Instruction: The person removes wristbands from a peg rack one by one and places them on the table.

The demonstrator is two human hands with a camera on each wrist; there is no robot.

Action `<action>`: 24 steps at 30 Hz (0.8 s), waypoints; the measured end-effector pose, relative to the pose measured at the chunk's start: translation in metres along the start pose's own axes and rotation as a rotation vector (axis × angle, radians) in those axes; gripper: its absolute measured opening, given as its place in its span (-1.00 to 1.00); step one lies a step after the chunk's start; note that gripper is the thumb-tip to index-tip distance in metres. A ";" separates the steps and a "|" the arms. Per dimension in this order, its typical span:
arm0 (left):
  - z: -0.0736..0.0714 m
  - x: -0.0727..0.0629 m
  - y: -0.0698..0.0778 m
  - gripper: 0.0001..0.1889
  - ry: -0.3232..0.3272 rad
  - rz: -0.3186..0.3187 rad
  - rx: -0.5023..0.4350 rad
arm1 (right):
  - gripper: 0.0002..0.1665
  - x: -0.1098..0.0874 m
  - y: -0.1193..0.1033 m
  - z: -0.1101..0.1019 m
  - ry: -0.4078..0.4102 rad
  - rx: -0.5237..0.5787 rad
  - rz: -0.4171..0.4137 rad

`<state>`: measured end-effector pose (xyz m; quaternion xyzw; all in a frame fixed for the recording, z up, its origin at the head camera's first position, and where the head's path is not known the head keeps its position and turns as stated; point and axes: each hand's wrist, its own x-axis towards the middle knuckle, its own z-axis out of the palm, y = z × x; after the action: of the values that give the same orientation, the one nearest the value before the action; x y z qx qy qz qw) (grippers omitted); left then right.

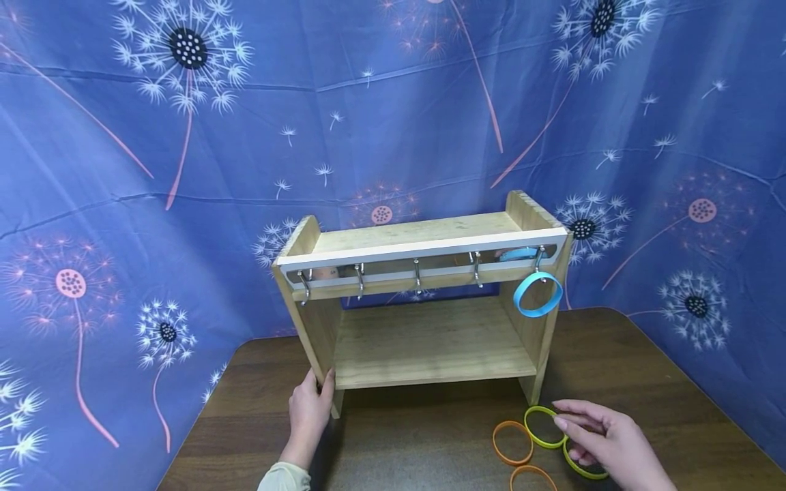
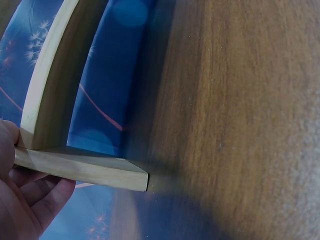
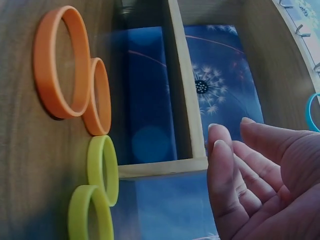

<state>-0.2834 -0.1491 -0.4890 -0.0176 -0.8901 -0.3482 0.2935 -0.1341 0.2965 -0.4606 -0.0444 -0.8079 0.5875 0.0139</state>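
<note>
A small wooden shelf (image 1: 430, 341) stands on the table, with a hook rail along its upper front. My left hand (image 1: 310, 412) grips the lower part of the left side panel; in the left wrist view its thumb and fingers (image 2: 54, 200) lie on either side of the wood. A blue wristband (image 1: 536, 314) hangs from the rightmost hook. My right hand (image 1: 608, 443) hovers by two yellow wristbands (image 3: 94, 160), fingers loosely bent and nothing between them. Two orange wristbands (image 3: 44, 65) lie left of the yellow ones in the head view.
Several metal hooks (image 1: 418, 276) project from the rail, bare except the rightmost. A blue strip (image 1: 518, 254) shows on the rail behind that hook; reflection or band, I cannot tell. The brown table (image 1: 245, 423) meets a blue dandelion-print cloth (image 1: 245, 157) behind.
</note>
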 end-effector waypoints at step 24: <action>-0.001 0.000 0.002 -0.79 -0.020 -0.014 -0.011 | -0.51 0.019 -0.040 -0.001 0.131 0.080 -0.282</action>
<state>-0.2818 -0.1484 -0.4872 -0.0165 -0.8912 -0.3551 0.2818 -0.1554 0.2873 -0.4229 0.0320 -0.7794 0.6073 0.1507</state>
